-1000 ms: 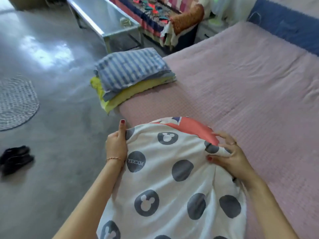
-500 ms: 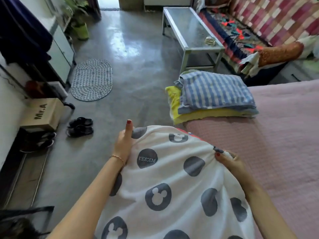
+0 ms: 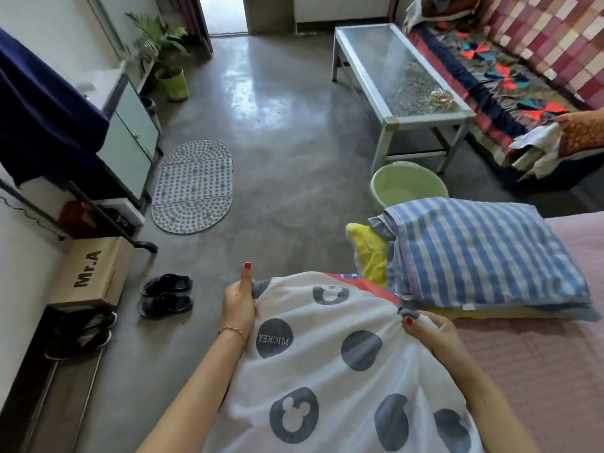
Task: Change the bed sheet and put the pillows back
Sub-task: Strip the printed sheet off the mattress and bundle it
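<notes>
A white sheet with grey mouse-head dots (image 3: 330, 364) is bunched in front of me, over the bed's near corner. My left hand (image 3: 238, 302) grips its left edge, thumb pointing up. My right hand (image 3: 428, 331) pinches a gathered fold on its right side. A blue-striped pillow (image 3: 483, 253) lies on a yellow pillow (image 3: 369, 253) at the corner of the pink bed (image 3: 539, 371), just beyond the sheet.
A green plastic tub (image 3: 408, 183) stands on the concrete floor behind the pillows. A glass-topped metal table (image 3: 395, 76) and a patterned sofa (image 3: 523, 60) are at the back right. Black sandals (image 3: 166, 294), a cardboard box (image 3: 91, 273) and an oval mat (image 3: 192, 186) lie to the left.
My view has swung left toward the floor and door. Both hands keep their hold on the sheet, now near the bed's corner beside the pillows.
</notes>
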